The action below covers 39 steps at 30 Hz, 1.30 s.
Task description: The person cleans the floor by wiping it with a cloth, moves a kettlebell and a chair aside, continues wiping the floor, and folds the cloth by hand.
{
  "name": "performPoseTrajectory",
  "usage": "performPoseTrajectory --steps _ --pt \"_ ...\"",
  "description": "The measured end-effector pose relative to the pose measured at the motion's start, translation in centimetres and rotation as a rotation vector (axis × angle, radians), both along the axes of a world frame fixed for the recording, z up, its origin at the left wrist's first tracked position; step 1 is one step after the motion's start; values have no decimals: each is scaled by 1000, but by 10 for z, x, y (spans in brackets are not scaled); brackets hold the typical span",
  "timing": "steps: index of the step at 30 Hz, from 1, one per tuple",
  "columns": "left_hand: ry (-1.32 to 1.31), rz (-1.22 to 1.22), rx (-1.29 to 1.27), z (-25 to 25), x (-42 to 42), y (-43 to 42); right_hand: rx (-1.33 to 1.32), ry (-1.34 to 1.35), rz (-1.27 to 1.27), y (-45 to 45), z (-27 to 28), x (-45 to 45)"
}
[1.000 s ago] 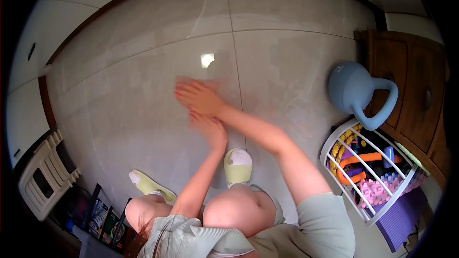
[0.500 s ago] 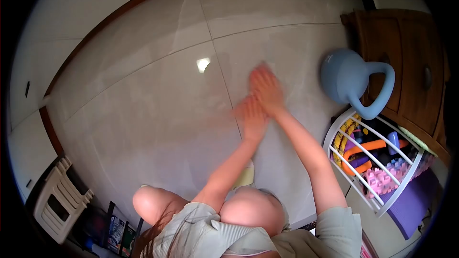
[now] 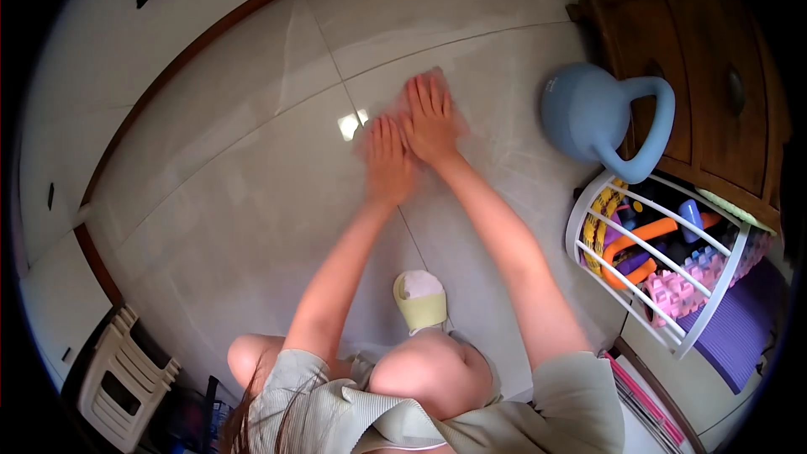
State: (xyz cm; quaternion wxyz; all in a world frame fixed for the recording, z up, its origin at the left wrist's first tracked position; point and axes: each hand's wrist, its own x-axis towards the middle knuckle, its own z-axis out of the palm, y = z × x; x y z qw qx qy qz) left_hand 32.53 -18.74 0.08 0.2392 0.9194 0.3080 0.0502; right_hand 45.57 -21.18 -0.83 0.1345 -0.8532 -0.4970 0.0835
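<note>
My left hand [image 3: 388, 161] lies flat on the tiled floor [image 3: 252, 193], its fingers stretched out. A little farther forward and to the right, my right hand [image 3: 432, 124] is also flat, fingers extended, its inner side close against the left. Under both palms and fingers shows a thin pinkish cloth [image 3: 436, 77], blurred at its edges and mostly covered by the hands. Neither hand is closed around it; they press it from above.
Right of the hands stands a blue kettlebell [image 3: 580, 113], before a wooden cabinet [image 3: 698, 76]. Below it, a white rack [image 3: 576, 227] holds exercise gear, with a purple mat [image 3: 740, 328] beside it. A beige plastic stool [image 3: 126, 387] is at lower left. A slippered foot [image 3: 422, 298] rests between the arms.
Both hands have slid forward and left across the floor, the pinkish cloth moving along under them. The view has shifted slightly, and the slippered foot now shows more fully.
</note>
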Motion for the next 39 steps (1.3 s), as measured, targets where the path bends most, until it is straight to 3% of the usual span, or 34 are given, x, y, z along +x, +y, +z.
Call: performPoseTrajectory --steps 6,9,12,24,27,33,39 --pt "62 -266 96 -7 12 -11 -113 46 -110 -48 6 15" --pt "-45 -355 77 -14 13 -54 -108 41 -170 -97 6 9" --pt "40 -473 -54 1 8 -75 -206 15 -175 -132 16 2" --pt "165 -577 -210 20 -8 -48 -195 40 -200 -133 13 -4" --pt "194 -683 -145 27 -26 -28 -188 -23 -214 -129 10 -7" --pt "36 -814 -194 27 -37 -28 -149 23 -247 -129 10 -8" --pt "58 -768 -117 26 -30 -39 -198 -9 -240 -127 15 -8"
